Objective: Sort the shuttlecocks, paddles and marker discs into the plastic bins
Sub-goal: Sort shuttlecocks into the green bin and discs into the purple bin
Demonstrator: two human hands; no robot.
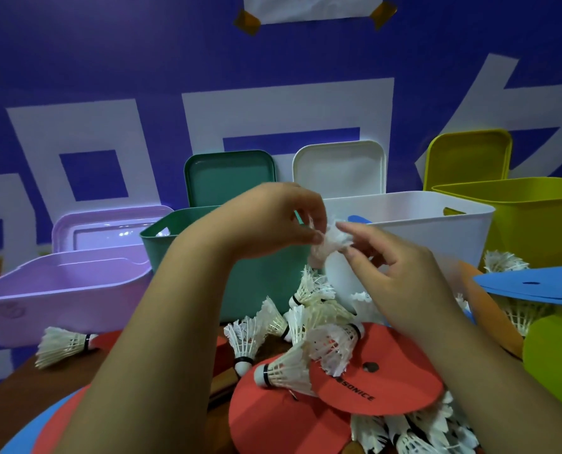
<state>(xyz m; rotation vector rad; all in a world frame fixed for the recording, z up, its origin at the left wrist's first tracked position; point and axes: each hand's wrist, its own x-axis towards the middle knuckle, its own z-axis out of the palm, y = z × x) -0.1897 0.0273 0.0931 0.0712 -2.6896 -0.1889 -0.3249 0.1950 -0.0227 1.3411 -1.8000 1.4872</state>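
Both hands are raised in front of the bins and meet on one white shuttlecock (330, 242). My left hand (273, 217) pinches its feathers from the left, and my right hand (401, 273) pinches it from the right. The held shuttlecock hangs between the green bin (161, 244) and the white bin (430, 221). Below my hands a heap of white shuttlecocks (306, 326) lies on the table, mixed with red marker discs (384, 385). A blue disc (358, 219) shows inside the white bin.
A purple bin (63, 290) stands at the left and a yellow bin (519, 208) at the right, each with its lid propped behind it. Blue discs (535, 283), an orange disc and a lime disc (555, 348) lie at the right. A lone shuttlecock (63, 345) lies at the left.
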